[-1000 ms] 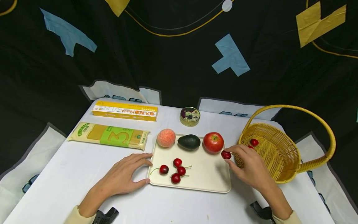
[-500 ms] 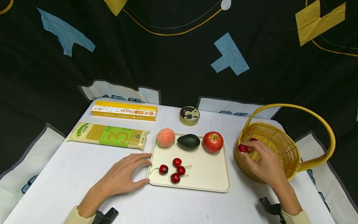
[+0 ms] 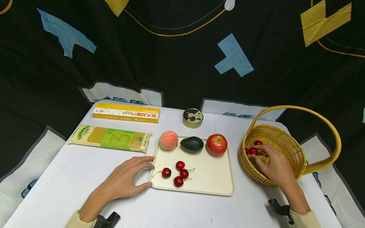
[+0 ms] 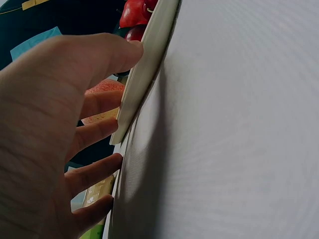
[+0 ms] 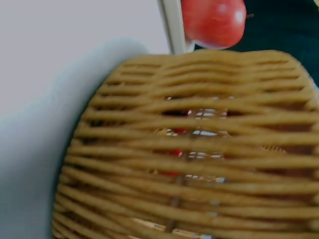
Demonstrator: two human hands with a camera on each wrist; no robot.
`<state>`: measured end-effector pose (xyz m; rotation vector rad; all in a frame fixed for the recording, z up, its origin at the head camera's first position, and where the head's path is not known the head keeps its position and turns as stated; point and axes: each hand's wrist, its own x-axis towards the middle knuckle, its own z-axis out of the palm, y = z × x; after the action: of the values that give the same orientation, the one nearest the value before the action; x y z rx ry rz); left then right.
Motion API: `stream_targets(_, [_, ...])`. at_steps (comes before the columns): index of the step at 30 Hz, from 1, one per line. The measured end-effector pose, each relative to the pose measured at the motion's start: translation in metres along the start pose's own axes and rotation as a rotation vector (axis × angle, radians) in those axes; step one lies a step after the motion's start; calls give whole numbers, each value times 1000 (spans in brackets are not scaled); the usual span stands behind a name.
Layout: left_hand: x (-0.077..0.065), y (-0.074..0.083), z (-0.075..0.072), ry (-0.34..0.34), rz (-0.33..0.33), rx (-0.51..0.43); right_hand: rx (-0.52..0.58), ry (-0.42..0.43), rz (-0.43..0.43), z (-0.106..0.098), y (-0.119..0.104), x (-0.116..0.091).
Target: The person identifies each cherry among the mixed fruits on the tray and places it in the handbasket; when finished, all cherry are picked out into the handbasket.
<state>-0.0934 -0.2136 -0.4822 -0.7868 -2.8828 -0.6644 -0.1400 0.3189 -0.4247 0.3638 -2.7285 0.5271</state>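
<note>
At left of the frame, a pasta bag (image 3: pixel 110 138) lies on the white table (image 3: pixel 165 209), a yellow-and-white box (image 3: pixel 126 113) behind it. A person's left hand (image 3: pixel 125 175), fingers spread and gripping nothing, rests its fingertips and thumb against the left edge of a cream tray (image 3: pixel 212 180) at center. Along the tray's far edge sit a peach (image 3: pixel 168 140), an avocado (image 3: pixel 192 144) and an apple (image 3: pixel 217 144); four cherries (image 3: pixel 184 174) lie nearer the left hand, and a round tin (image 3: pixel 192 118) stands beyond the tray. At right, the right hand (image 3: pixel 276 166) reaches into a wicker basket (image 3: pixel 247 169), pinching a red cherry (image 3: pixel 253 151) between thumb and fingertips. The pinched fruit is inside the basket's left side, well apart from the left hand, with other cherries (image 3: pixel 258 142) just beside it.
</note>
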Motion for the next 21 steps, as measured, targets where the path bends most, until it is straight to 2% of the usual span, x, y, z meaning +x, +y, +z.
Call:
stream_targets(11, [0, 0, 0, 6, 2, -1, -21, -135, 47, 7, 21, 9])
stream_targets(21, [-1, 0, 0, 9, 5, 5, -17, -216, 97, 11, 27, 19])
